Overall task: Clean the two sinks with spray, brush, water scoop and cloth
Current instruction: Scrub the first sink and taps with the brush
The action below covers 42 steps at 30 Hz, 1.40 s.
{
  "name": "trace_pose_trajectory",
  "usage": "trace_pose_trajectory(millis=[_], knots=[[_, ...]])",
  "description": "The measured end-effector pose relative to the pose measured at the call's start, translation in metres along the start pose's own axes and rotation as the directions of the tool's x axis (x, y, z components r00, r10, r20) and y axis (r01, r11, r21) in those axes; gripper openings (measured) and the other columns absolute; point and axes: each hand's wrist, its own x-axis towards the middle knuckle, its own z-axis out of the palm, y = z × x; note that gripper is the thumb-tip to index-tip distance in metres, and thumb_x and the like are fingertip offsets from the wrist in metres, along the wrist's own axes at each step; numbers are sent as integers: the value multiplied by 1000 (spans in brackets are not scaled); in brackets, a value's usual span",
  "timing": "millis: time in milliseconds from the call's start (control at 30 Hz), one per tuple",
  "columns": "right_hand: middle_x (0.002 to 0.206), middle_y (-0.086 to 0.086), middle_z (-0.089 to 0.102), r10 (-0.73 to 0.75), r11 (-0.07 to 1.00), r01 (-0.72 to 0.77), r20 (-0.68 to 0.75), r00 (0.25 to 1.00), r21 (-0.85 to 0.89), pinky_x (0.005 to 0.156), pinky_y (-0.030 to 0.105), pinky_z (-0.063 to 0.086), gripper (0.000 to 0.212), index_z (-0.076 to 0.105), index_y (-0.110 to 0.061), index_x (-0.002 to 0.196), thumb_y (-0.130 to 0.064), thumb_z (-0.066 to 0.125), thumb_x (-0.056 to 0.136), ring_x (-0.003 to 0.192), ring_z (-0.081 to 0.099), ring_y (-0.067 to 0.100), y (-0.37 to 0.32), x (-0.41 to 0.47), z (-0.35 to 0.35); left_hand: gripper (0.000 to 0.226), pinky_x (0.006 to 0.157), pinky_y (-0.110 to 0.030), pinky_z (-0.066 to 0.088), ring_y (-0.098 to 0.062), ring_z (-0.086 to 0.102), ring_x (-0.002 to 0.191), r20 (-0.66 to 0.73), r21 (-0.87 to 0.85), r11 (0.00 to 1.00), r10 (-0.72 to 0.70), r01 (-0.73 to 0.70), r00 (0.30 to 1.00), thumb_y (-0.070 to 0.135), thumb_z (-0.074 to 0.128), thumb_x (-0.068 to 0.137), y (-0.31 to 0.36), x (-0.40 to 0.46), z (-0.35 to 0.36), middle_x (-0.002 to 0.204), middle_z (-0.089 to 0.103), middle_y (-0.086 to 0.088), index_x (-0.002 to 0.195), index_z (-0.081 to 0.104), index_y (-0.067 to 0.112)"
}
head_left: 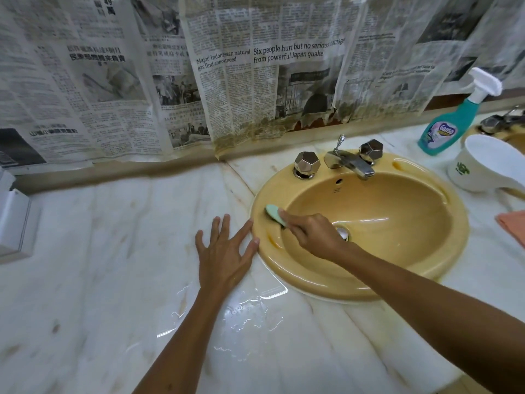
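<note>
A yellow oval sink (pixel 397 265) is set in the marble counter, right of centre. My right hand (pixel 315 234) grips a pale green brush (pixel 275 214), whose head lies on the sink's left rim. My left hand (pixel 225 251) rests flat on the counter with fingers spread, its thumb and forefinger touching the sink's left edge. A teal spray bottle (pixel 449 129) stands at the back right. Beside it sits a white water scoop (pixel 483 166). A pink cloth (pixel 512 224) shows at the right edge. Part of a second sink (pixel 511 137) is visible at the far right.
The sink has a chrome tap (pixel 350 162) and two faceted knobs (pixel 306 164). Newspaper sheets (pixel 227 81) cover the wall behind. A water puddle (pixel 250 308) lies on the counter in front of the sink. A white box (pixel 14 220) stands at the left edge.
</note>
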Motion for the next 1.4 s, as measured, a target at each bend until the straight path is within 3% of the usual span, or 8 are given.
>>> trace_pose_trajectory(millis=[133, 233, 367, 500, 767, 1100, 1267, 1400], knots=[[96, 15, 71, 173, 985, -170, -97, 980, 41, 73, 41, 49, 45, 53, -36, 138, -22, 49, 96, 89, 61, 41, 2, 19, -8, 60, 118, -52, 2, -17, 7, 152, 2, -2, 1000, 1, -1, 1000, 73, 11, 93, 1, 0, 0, 164, 21, 2, 149, 24, 55], [105, 16, 69, 46, 985, -31, 88, 995, -171, 70, 38, 44, 46, 50, -37, 141, -24, 43, 97, 95, 60, 40, -19, 22, -18, 61, 118, -52, 3, -18, 9, 152, -6, -6, 1000, -1, 1, 1000, 72, 12, 93, 1, -1, 0, 163, 22, 2, 148, 27, 54], [122, 12, 64, 206, 976, -197, 109, 972, -91, 63, 30, 40, 42, 54, -31, 139, -23, 45, 99, 79, 57, 23, -20, 59, -43, 63, 118, -52, 3, -17, 10, 152, -12, 6, 1000, -11, 11, 1000, 73, 10, 92, 1, 0, -1, 163, 23, 3, 148, 30, 52], [130, 15, 59, 208, 978, -206, 118, 971, -29, 82, 35, 46, 43, 51, -27, 141, -23, 44, 99, 108, 59, 34, -43, 63, -25, 64, 118, -52, 4, -16, 11, 152, -21, 4, 1000, -16, 16, 1000, 74, 11, 91, 1, 0, -1, 163, 24, 3, 147, 33, 52], [107, 10, 66, 198, 975, -213, 198, 960, 56, 84, 39, 48, 42, 51, -36, 140, -25, 41, 100, 105, 56, 35, -59, -23, -3, 62, 119, -52, 2, -17, 9, 152, -12, 8, 1000, -10, 10, 1000, 73, 11, 92, 0, -1, 0, 164, 22, 2, 148, 29, 53], [115, 11, 65, 247, 963, -257, 112, 962, 86, 86, 40, 49, 40, 52, -38, 138, -29, 42, 100, 108, 56, 37, -64, -4, 9, 62, 118, -54, 8, -21, 16, 151, -60, 24, 999, 39, -38, 997, 70, 12, 93, -3, -4, 2, 161, 28, -3, 147, 34, 50], [121, 4, 67, 253, 952, -287, 251, 934, 108, 81, 31, 49, 38, 57, -36, 135, -33, 48, 98, 103, 62, 25, -31, -46, -7, 66, 118, -56, 6, -24, 12, 152, -35, 49, 996, 74, -72, 997, 70, 8, 92, -7, -5, 4, 163, 23, -5, 150, 30, 48], [113, 8, 65, 253, 961, -270, 221, 942, 52, 78, 36, 47, 39, 53, -37, 137, -33, 44, 100, 101, 59, 31, -40, -40, -3, 66, 117, -57, 6, -25, 12, 152, -30, 55, 997, 58, -56, 998, 68, 9, 91, -4, -2, 5, 163, 24, -6, 150, 31, 47]])
